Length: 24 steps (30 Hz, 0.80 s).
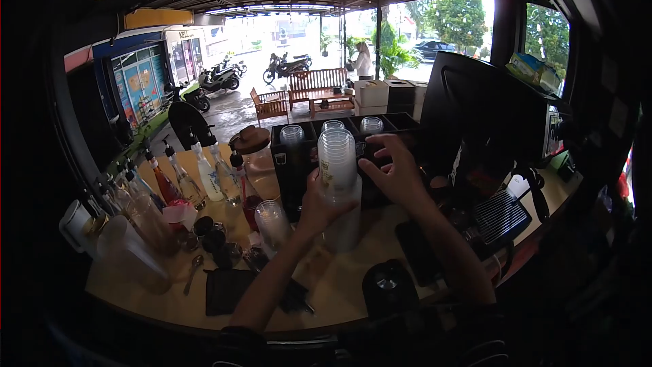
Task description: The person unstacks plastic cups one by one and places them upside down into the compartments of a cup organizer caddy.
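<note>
A tall stack of clear plastic cups (337,156) stands upright in front of me, with printing on its left side. My left hand (324,204) is wrapped round the stack's lower part. Just right of the cups, my right hand (390,168) is raised with its fingers apart and holds nothing. Behind the stack is a black box organizer (285,170) with more clear cups (292,134) in its compartments. Another clear cup (273,223) sits left of my left wrist.
Pump bottles (206,171) and a wooden-lidded jar (261,166) line the left side. Clear pitchers (132,258), a spoon (193,273) and a dark cloth (227,291) lie nearer. A drip grate (501,216) is at right. A person (364,62) stands outside near benches.
</note>
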Available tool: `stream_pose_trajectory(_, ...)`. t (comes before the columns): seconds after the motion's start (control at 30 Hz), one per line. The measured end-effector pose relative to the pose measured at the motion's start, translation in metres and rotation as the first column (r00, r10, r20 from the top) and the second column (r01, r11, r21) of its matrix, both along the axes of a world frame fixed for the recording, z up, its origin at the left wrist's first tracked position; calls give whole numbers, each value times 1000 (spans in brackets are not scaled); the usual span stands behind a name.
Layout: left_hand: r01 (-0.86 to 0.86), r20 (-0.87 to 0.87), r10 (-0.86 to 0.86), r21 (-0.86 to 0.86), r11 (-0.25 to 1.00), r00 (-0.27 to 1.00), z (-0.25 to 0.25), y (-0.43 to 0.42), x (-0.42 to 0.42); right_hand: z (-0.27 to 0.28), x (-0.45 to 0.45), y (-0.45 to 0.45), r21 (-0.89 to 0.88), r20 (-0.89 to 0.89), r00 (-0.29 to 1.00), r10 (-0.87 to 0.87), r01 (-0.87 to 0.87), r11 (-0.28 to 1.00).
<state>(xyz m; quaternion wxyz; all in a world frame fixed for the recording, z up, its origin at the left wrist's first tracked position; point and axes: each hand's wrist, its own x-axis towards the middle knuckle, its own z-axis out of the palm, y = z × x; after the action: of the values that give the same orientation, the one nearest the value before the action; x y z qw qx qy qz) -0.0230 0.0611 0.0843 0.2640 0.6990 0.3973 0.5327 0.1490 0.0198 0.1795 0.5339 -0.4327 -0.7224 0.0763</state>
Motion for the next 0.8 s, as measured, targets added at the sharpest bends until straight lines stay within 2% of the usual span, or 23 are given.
stream_pose_trajectory(0.07, 45, 51, -47, 36, 998, 998, -5, 1, -3, -26, 3, -2, -48, 46, 999, 3, -1, 999)
stream_pose_trajectory(0.13, 47, 46, -49, 36, 998, 998, -10, -3, -5, -48, 6, -10, -166, 68, 997, 45, -34, 985)
stream_pose_trajectory(0.2, 55, 38, -57, 39, 998, 998, -10, -7, -3, -59, 9, -25, -202, 100, 994, 39, -18, 979)
stream_pose_trajectory(0.27, 116, 76, -120, 49, 992, 990, -11, -13, 5, -73, 11, -38, -219, -40, 998, 49, -56, 974)
stream_pose_trajectory(0.3, 122, 75, -125, 43, 992, 989, -12, -14, 10, -79, 11, -44, -225, -42, 998, 42, -51, 973)
stream_pose_trajectory(0.4, 139, 114, -147, 73, 988, 983, -15, -13, 34, -94, 8, -60, 3, 18, 995, -102, 102, 995)
stream_pose_trajectory(0.47, 169, 105, -180, 100, 980, 978, -20, -9, 53, -96, 6, -72, -20, -22, 992, -125, 124, 992)
stream_pose_trajectory(0.53, 164, 121, -172, 77, 983, 978, -21, -17, 72, -100, 8, -77, 74, -65, 973, -223, 228, 971)
stream_pose_trajectory(0.6, 264, 163, -274, 77, 961, 948, -23, -23, 84, -104, 9, -80, 106, -59, 963, -264, 269, 957)
stream_pose_trajectory(0.67, 238, 101, -243, 65, 969, 965, -23, -26, 90, -107, 9, -83, 139, -126, 949, -288, 304, 942)
stream_pose_trajectory(0.73, 345, 151, -359, 113, 932, 921, -29, -20, 95, -110, 11, -86, 141, -107, 948, -299, 312, 940)
stream_pose_trajectory(0.8, 404, 189, -410, 75, 912, 892, -32, -18, 92, -111, 11, -86, 144, -88, 948, -307, 317, 938)
